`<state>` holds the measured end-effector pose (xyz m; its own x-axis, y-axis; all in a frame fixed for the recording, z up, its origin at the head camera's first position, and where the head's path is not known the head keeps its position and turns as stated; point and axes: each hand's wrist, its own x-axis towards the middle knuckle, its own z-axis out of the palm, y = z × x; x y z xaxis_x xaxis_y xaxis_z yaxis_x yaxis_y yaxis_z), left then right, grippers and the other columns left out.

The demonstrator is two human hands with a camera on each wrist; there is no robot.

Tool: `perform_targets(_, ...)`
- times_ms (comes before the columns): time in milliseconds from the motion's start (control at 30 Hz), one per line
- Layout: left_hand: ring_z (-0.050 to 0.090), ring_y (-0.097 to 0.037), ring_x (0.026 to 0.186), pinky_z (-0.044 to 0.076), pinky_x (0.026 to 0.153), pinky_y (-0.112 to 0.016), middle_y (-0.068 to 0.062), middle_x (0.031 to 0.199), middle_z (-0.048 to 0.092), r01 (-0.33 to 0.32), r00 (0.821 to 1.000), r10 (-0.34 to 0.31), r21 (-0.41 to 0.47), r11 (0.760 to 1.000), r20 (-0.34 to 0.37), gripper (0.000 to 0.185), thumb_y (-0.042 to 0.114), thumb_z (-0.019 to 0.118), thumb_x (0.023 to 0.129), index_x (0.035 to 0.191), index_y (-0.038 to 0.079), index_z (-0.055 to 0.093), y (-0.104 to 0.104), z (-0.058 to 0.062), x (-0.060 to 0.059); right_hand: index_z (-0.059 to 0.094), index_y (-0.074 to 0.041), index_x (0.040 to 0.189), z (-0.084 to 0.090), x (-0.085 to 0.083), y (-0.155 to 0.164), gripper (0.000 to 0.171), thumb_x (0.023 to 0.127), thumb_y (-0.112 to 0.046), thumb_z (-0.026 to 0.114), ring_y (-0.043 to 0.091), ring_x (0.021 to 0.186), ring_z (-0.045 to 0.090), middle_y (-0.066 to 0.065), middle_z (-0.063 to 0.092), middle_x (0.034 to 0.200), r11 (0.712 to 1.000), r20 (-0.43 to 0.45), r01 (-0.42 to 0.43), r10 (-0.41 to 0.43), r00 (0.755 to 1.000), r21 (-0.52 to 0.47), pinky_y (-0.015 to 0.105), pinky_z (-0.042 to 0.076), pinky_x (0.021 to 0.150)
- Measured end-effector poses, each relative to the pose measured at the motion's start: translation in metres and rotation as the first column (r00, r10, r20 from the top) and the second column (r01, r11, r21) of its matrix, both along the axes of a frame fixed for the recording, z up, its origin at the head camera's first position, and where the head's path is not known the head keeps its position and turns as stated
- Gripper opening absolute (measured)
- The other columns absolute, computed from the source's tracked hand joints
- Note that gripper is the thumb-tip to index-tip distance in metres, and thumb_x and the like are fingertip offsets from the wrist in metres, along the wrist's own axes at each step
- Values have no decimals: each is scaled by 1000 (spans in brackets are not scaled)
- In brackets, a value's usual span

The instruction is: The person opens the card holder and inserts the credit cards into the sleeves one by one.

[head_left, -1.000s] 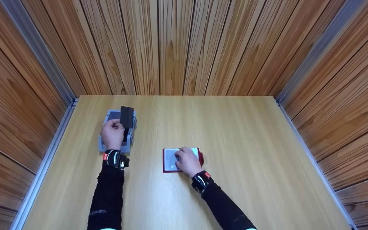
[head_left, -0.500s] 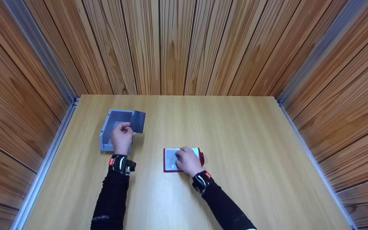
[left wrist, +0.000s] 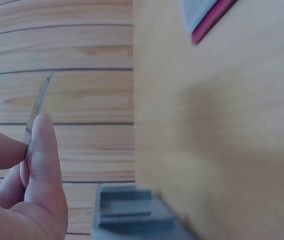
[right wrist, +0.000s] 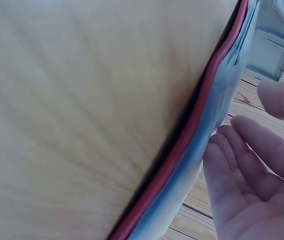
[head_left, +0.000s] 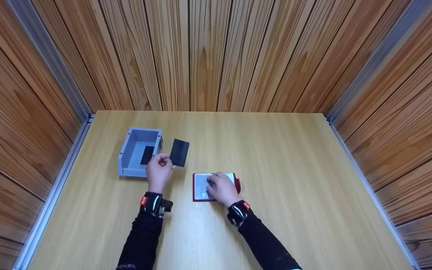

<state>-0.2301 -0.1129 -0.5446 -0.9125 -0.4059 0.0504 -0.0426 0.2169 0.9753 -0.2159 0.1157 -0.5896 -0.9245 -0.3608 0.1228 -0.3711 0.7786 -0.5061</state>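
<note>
Now that the left hand (head_left: 159, 172) pinches the card (head_left: 179, 152) outside the bin (head_left: 133, 172), we confirm removal; the relaxed right hand (head_left: 223, 190) touches the booklet (head_left: 200, 188).

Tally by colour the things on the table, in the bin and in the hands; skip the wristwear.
Dark: 2 (card in left hand; dark piece, possibly a stack, in bin)
Red-edged: 1 (booklet)
Grey-blue: 1 (the bin)
Total: 4

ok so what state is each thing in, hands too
Dark card: lifted off the table
Left hand: pinching the dark card
Grey bin: upright, open-topped
Dark piece: lying inside the grey bin
Red-edged holder: lying on the table, partly covered
Right hand: touching the red-edged holder
</note>
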Motion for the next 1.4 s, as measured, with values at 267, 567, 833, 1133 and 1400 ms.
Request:
perform_targets(267,61,-17,71,49,59,-19,-10,84,60,47,999,-47,65,997,1,20,-7,62,85,103,-9,68,25,-19,18,67,5,113,7,0,-6,25,92,-9,66,27,94,65,13,67,100,974,-34,25,-34,999,-224,37,53,84)
perform_targets(567,59,-18,73,54,63,-26,-13,84,61,87,996,-89,130,988,12,19,-8,62,83,102,-10,67,48,-31,32,63,6,119,16,-4,-7,29,96,-10,61,25,90,67,13,67,100,911,156,112,-53,986,-397,34,55,81)
perform_targets(833,57,-20,77,58,67,-31,-16,88,61,127,989,-138,200,971,43,20,-11,60,84,103,-9,66,62,-36,41,58,6,118,16,-2,-9,28,97,-12,62,18,76,66,8,65,90,862,252,209,-98,963,-462,28,56,67)
perform_targets(1133,55,-18,75,58,66,-33,-16,87,59,162,986,-168,237,958,7,20,-12,59,83,102,-10,65,70,-40,45,57,8,108,16,-1,-8,20,93,-4,64,20,75,63,11,63,86,824,228,235,-132,965,-516,28,56,61)
perform_targets(1400,57,-18,75,58,65,-32,-16,87,61,161,985,-169,229,960,18,19,-12,61,82,100,-9,64,74,-43,47,57,9,107,15,-3,-7,20,92,-2,65,22,79,63,12,64,88,819,244,256,-146,959,-513,30,56,63)
